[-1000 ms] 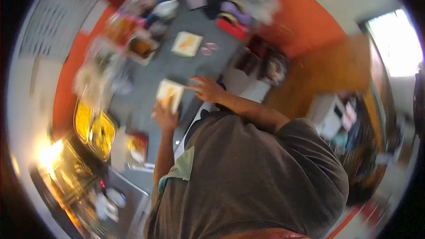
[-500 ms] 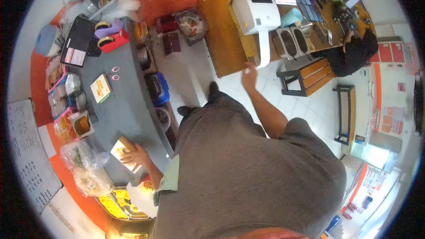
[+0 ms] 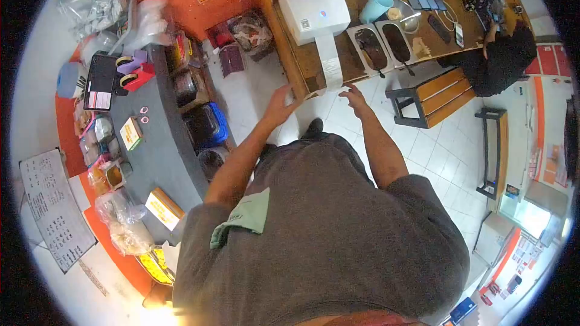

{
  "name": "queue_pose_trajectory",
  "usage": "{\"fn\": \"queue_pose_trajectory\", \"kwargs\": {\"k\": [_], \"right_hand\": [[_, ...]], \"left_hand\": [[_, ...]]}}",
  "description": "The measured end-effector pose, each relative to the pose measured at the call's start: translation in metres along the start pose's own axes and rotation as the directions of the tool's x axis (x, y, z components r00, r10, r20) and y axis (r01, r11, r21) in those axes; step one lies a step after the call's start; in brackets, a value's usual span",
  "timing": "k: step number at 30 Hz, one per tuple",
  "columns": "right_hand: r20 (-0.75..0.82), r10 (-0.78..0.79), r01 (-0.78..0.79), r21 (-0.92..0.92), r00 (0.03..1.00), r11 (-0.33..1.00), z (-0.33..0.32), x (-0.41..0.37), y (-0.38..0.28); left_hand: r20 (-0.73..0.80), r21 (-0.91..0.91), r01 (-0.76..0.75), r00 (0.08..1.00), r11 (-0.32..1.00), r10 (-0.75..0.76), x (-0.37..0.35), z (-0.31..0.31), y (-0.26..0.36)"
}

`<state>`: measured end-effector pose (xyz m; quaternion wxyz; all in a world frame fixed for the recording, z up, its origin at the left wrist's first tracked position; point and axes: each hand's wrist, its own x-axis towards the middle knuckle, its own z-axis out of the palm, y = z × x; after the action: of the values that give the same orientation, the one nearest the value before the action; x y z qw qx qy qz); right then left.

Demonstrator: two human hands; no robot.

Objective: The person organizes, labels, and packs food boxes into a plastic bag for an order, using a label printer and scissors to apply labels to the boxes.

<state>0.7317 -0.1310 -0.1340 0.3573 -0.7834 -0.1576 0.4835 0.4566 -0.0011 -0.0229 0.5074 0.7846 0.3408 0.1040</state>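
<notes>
A white label printer [image 3: 314, 9] stands on the wooden table [image 3: 284, 45], and a strip of white paper [image 3: 330, 65] hangs from its front over the table edge. My left hand [image 3: 282, 106] is just left of the strip's lower end, fingers spread, holding nothing. To the right of the strip, near its end, my right hand [image 3: 356, 100] has its fingers apart and curved, also with nothing in them. Neither hand clearly touches the paper. On the grey counter [image 3: 145, 145] lies a box with a white printed top [image 3: 165, 208].
Two metal trays with dark contents [image 3: 370, 48] and a light blue cup [image 3: 376, 6] are right of the printer. A wooden bench [image 3: 444, 96] stands beyond my right hand. Another person [image 3: 507, 63] in black is at the table's far right. Pink scissors [image 3: 144, 115] lie on the counter.
My left hand has left the box on the counter and moved across toward the paper strip. My right hand is now beside the strip's right side. The view has shifted closer to the printer.
</notes>
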Motion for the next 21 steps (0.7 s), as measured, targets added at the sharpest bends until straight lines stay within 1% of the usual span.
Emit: {"fn": "queue_pose_trajectory", "kwargs": {"k": [1,2,3,4,5,6,7,8,9,10,11,12,13,14,15,17,18,20,21], "right_hand": [[0.000,-0.030,0.030,0.006,1.000,1.000,-0.002,0.000,0.003],[0.010,-0.024,0.024,0.010,1.000,1.000,-0.005,-0.004,0.000],[0.082,-0.063,0.064,-0.017,0.995,0.998,-0.011,-0.011,-0.007],[0.153,-0.099,0.106,-0.042,0.983,0.993,-0.015,-0.015,-0.010],[0.160,-0.094,0.102,-0.042,0.983,0.994,-0.016,-0.013,-0.006],[0.175,-0.189,0.211,-0.114,0.966,0.971,-0.017,-0.007,0.002],[0.196,-0.282,0.318,-0.184,0.939,0.930,-0.019,-0.006,0.004],[0.200,-0.281,0.318,-0.184,0.938,0.930,-0.022,-0.006,0.005],[0.144,-0.344,0.372,-0.274,0.928,0.887,-0.024,-0.012,-0.001],[0.094,-0.411,0.415,-0.366,0.907,0.833,-0.026,-0.020,-0.011],[0.103,-0.409,0.417,-0.367,0.906,0.831,-0.025,-0.030,-0.020],[0.082,-0.538,0.536,-0.298,0.839,0.790,-0.023,-0.041,-0.034],[0.049,-0.655,0.647,-0.228,0.754,0.728,-0.021,-0.048,-0.047],[0.132,-0.792,0.772,-0.365,0.596,0.520,-0.020,-0.050,-0.054],[0.139,-0.792,0.776,-0.359,0.595,0.519,-0.018,-0.054,-0.063],[0.250,-0.895,0.840,-0.502,0.369,0.206,-0.013,-0.062,-0.083],[0.251,-0.896,0.842,-0.499,0.366,0.205,-0.010,-0.065,-0.089],[0.233,-0.935,0.845,-0.524,0.266,0.110,-0.004,-0.070,-0.096],[0.233,-0.936,0.846,-0.523,0.262,0.106,-0.003,-0.069,-0.097]], "left_hand": [[-0.041,-0.023,0.015,0.999,1.000,-0.016,0.023,0.022,0.006],[-0.081,-0.049,0.029,0.996,0.998,-0.033,0.043,0.046,0.002],[-0.080,-0.045,0.039,0.996,0.998,-0.043,0.065,0.072,-0.013],[-0.149,-0.143,0.057,0.986,0.988,-0.078,0.084,0.099,-0.032],[-0.216,-0.242,0.065,0.969,0.968,-0.119,0.094,0.117,-0.041],[-0.218,-0.242,0.070,0.968,0.968,-0.124,0.094,0.120,-0.032],[-0.233,-0.172,0.106,0.962,0.979,-0.145,0.092,0.121,-0.018],[-0.249,-0.102,0.142,0.955,0.985,-0.164,0.090,0.120,-0.005],[-0.253,-0.103,0.146,0.953,0.984,-0.168,0.092,0.126,-0.009],[-0.284,-0.182,0.091,0.948,0.979,-0.141,0.091,0.133,-0.017],[-0.318,-0.257,0.034,0.941,0.966,-0.117,0.091,0.139,-0.026],[-0.325,-0.257,0.038,0.938,0.966,-0.123,0.086,0.135,-0.019],[-0.282,-0.308,0.063,0.947,0.949,-0.155,0.076,0.126,-0.004],[-0.236,-0.357,0.091,0.954,0.930,-0.184,0.067,0.119,0.010],[-0.242,-0.355,0.096,0.951,0.930,-0.191,0.060,0.115,0.021],[-0.289,-0.454,0.073,0.931,0.888,-0.225,0.053,0.109,0.034],[-0.293,-0.452,0.073,0.929,0.889,-0.225,0.053,0.111,0.029],[-0.332,-0.397,-0.014,0.934,0.918,-0.130,0.052,0.113,0.018],[-0.336,-0.395,-0.016,0.933,0.918,-0.128,0.052,0.113,0.019]]}}
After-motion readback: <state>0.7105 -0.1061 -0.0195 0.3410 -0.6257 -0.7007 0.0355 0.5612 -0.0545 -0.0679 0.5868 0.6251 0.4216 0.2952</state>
